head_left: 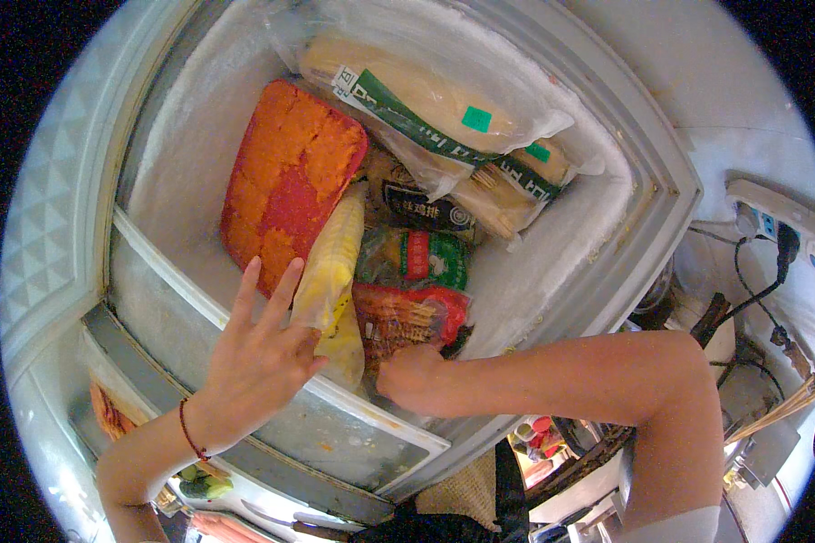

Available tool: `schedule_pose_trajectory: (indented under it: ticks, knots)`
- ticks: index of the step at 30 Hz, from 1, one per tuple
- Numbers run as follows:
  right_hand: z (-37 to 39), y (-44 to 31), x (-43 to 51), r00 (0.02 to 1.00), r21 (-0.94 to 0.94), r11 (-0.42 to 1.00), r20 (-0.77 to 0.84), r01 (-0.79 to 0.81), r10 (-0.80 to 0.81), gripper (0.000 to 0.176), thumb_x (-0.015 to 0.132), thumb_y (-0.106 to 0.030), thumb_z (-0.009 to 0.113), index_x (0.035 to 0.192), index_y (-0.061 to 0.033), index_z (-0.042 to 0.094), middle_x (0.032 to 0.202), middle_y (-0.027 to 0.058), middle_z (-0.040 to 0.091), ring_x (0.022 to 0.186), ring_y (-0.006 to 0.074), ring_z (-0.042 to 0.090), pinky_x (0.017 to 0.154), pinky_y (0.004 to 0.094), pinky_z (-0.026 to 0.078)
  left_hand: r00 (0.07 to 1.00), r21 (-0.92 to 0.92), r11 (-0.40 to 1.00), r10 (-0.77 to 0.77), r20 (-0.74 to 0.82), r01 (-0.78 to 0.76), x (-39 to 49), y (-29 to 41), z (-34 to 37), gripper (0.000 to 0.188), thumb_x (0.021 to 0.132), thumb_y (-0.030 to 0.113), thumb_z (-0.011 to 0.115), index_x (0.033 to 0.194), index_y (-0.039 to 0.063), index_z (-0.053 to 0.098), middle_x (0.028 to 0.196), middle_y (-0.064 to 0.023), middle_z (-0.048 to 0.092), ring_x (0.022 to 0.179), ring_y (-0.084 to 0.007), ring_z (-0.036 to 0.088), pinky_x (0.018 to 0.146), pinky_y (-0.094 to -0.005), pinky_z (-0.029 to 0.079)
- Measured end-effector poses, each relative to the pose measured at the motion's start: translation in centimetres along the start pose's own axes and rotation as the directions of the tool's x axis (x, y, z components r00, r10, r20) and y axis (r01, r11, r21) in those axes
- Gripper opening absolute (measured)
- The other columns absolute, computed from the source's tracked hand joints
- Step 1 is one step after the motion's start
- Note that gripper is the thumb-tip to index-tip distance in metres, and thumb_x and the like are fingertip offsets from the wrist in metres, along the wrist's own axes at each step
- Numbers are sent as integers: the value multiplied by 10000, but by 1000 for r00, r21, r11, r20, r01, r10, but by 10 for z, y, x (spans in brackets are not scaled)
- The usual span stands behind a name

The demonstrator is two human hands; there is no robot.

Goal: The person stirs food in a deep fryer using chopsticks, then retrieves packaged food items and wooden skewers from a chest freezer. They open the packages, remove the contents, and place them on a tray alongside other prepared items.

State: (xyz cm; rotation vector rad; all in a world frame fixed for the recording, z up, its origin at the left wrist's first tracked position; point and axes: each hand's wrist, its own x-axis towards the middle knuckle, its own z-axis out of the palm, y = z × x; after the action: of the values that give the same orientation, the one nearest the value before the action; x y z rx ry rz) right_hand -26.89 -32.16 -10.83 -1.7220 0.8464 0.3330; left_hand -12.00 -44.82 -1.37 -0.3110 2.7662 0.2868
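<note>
My left hand (272, 346) is over the front of an open chest freezer (530, 298), its two outer fingers stretched toward a red tray of orange frozen food (278, 183). Its index finger is bent and its thumb stands apart, beside a clear bag of yellow food (329, 265); whether they touch the bag is unclear. Deeper inside, my right hand (411, 380) is curled at the near end of a red-edged plastic package of brown food (407, 315). The right fingertips are hidden. Behind that package lies a green packet with a red band (435, 258).
Large clear bags with a green stripe (441, 108) fill the back, above a black-labelled packet (421, 207). Frost coats the walls. A sliding glass lid (339, 441) crosses the front. At right are a power strip (781, 224) with cables and thin wooden sticks (774, 410).
</note>
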Motion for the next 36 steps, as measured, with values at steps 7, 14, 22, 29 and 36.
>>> schedule_pose_trajectory:
  ticks: [7,14,22,29,36]
  knots:
    - [-5,-2,-4,999,-21,999,-28,-33,33,181,770,-106,595,883,-67,731,868,157,700,826,342,689,622,481,569,1000,15,1000,-6,-6,6,2,2,-1,244,732,306,688,780,68,708,1245,-90,537,1361,-388,311,1105,-654,180]
    - [-7,-1,-1,989,53,995,-112,-89,94,181,763,-97,596,876,-39,725,845,170,697,814,350,692,618,486,570,999,16,1000,-11,41,10,2,1,0,283,697,342,702,851,106,725,1190,-79,574,1367,-394,305,1108,-659,174]
    - [-56,47,-10,964,-94,996,-265,-6,-19,174,776,-64,568,852,-4,712,843,192,690,830,362,687,670,476,568,999,24,1000,-11,36,11,1,1,2,307,696,342,692,905,122,732,1091,-81,593,1372,-392,300,1106,-668,171]
    - [-66,70,-24,979,-117,986,-180,-116,94,199,792,-89,565,891,8,707,877,204,689,856,372,675,733,448,558,1000,0,1000,-20,14,20,2,1,3,289,702,344,688,884,122,723,930,-55,624,1356,-399,328,1105,-678,158]
    - [-68,131,93,996,-267,960,-31,-86,80,336,870,-268,533,988,-3,702,1147,213,628,1087,353,592,920,464,479,999,-7,1000,-31,-14,31,2,2,4,229,721,307,699,800,92,709,1328,-94,500,1359,-372,326,1098,-650,201]
